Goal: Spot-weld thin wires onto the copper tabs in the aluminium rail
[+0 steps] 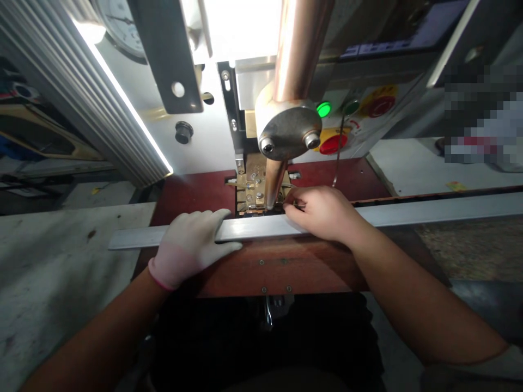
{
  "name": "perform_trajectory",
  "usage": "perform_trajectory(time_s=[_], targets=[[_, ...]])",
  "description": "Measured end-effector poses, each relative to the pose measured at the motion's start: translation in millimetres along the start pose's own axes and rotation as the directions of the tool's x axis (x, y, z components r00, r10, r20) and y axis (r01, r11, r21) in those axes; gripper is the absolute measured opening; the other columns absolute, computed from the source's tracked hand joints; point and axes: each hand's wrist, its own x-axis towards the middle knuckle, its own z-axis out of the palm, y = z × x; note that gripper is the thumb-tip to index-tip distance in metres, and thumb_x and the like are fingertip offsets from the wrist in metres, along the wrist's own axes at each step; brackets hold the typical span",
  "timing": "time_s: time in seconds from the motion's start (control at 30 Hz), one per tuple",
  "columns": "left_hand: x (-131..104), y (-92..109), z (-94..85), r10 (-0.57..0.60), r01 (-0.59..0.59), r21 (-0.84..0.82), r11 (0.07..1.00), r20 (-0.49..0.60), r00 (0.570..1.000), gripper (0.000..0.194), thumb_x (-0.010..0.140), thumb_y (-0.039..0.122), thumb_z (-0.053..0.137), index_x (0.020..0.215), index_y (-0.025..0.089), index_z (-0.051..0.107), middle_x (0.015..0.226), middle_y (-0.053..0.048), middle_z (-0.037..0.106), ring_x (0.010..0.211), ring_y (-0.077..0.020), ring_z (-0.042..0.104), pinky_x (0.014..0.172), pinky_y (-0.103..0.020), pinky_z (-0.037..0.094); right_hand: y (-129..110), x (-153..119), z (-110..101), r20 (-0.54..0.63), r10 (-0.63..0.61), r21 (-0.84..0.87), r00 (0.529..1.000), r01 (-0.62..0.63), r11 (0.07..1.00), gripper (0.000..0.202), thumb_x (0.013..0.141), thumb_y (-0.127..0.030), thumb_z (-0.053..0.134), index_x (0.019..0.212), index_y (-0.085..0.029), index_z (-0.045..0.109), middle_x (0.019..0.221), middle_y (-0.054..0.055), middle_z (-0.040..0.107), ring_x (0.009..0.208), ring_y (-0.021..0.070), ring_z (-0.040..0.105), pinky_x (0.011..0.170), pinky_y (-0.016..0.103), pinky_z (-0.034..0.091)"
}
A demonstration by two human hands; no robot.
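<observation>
A long flat grey metal bar (261, 226) lies across the reddish-brown work block (241, 267) from left to right. My left hand (190, 242), in a white glove with a pink cuff, grips the bar left of the middle, thumb on the near side and fingers over the far side. My bare right hand (322, 209) rests over the bar on the right, its thumb and forefinger pinched close to the lower tip of the copper electrode rod (275, 182). What the pinch holds is too small to tell. Behind the bar sits a brass-coloured fixture (253, 190) with screws.
Overhead hangs a thick copper-coloured column with a bolted metal clamp (290, 130). Behind it are a lit green button (323, 109), a red rotary switch (333, 143) and a red emergency button (379, 106). A bright lamp strip (126, 103) slants down at left. Pale tables flank the block.
</observation>
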Motion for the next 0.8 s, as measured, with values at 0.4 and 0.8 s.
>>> perform_trajectory(time_s=[0.4,0.8], targets=[[-3.1,-2.2,4.1,-0.045,0.046,0.027,0.999,-0.032,0.999,0.063,0.093,0.081,0.057,0.115,0.024,0.071,0.098,-0.007,0.078,0.089,-0.0311,0.073,0.073,-0.043,0.043,1.2,-3.6,0.9,-0.046,-0.005,0.062,0.999,0.008,0.998,0.026,0.090,-0.039,0.059,0.087,-0.024,0.080,0.074,0.004,0.077,0.068,0.0210,0.067,0.064,0.033,0.037],[-16.4,5.6,3.3,-0.044,0.045,0.016,0.999,-0.050,0.998,0.055,0.094,0.077,0.059,0.096,0.024,0.072,0.085,-0.006,0.074,0.079,-0.0288,0.068,0.069,-0.042,0.039,-4.5,-9.1,-4.1,-0.039,0.019,-0.001,0.999,-0.019,1.000,0.024,0.088,-0.036,0.060,0.082,-0.024,0.080,0.072,0.004,0.077,0.064,0.0208,0.065,0.061,0.033,0.035]])
